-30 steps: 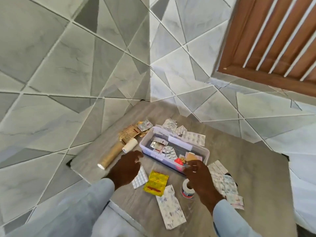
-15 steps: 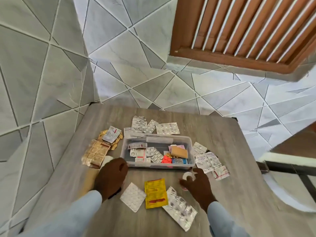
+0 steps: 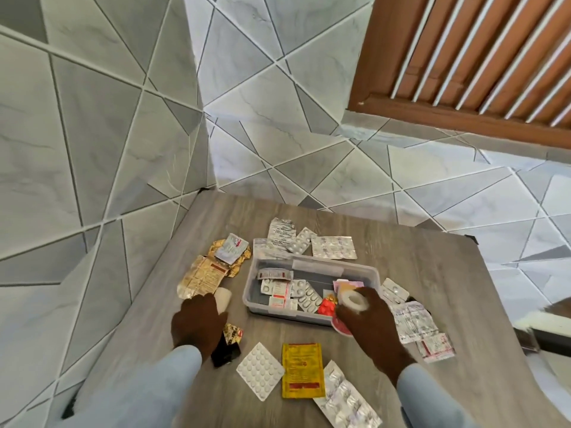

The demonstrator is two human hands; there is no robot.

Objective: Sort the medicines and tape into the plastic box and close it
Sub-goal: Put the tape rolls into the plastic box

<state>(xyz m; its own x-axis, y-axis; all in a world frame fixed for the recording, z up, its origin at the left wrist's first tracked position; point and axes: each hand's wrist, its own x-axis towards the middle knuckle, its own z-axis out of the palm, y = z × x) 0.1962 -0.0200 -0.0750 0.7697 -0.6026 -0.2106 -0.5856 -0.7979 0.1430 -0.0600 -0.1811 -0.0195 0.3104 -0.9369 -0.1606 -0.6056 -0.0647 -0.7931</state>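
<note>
My right hand (image 3: 366, 316) grips the roll of white tape (image 3: 353, 299), fingers curled round it, open core facing the camera. The roll is held at the near right corner of the clear plastic box (image 3: 364, 271), over its rim. The box sits open on the grey wood-grain table (image 3: 448, 288) and holds several blister strips (image 3: 306, 296) and a red pill pack (image 3: 327, 307). I see no lid in view.

My left hand (image 3: 197, 322) lies palm down on the table, left of the box and apart from it. Its fingertips touch a white gauze roll (image 3: 223, 298). Whether the fingers grasp the roll, I cannot tell. A gold foil scrap (image 3: 233, 333) lies just beside this hand.

Loose medicines surround the box:
- Beyond it: silver blister strips (image 3: 333, 247).
- To its left: gold foil packs (image 3: 204, 278).
- To its right, just past my right hand: printed strips (image 3: 414, 322).
- Nearest me, between my two hands: a white tablet sheet (image 3: 260, 370), a yellow sachet (image 3: 302, 373) and a long silver strip (image 3: 347, 398).
</note>
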